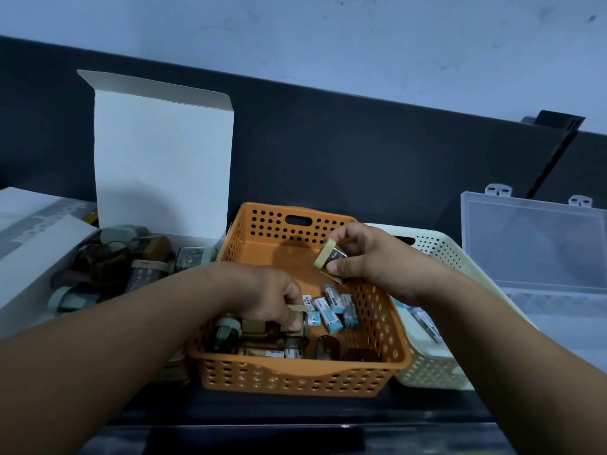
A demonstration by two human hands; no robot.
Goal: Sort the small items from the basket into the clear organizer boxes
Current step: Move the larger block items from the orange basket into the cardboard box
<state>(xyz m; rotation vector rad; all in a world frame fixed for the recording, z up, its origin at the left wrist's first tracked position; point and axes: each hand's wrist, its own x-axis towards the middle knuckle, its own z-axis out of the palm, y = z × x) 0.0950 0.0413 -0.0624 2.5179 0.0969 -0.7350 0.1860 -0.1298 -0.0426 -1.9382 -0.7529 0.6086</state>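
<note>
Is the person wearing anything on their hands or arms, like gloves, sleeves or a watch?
No. The left hand and right hand are bare, with no gloves and no rings that I can see. The left forearm and right forearm are bare too: no sleeves, watch or bracelet in view.

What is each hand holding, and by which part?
The right hand pinches a small beige-capped case by its clear body, cap free. The left hand grips another small item inside the orange basket; where is hidden.

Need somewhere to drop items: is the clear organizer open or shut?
Open: the clear organizer has its lid raised upright.
</note>
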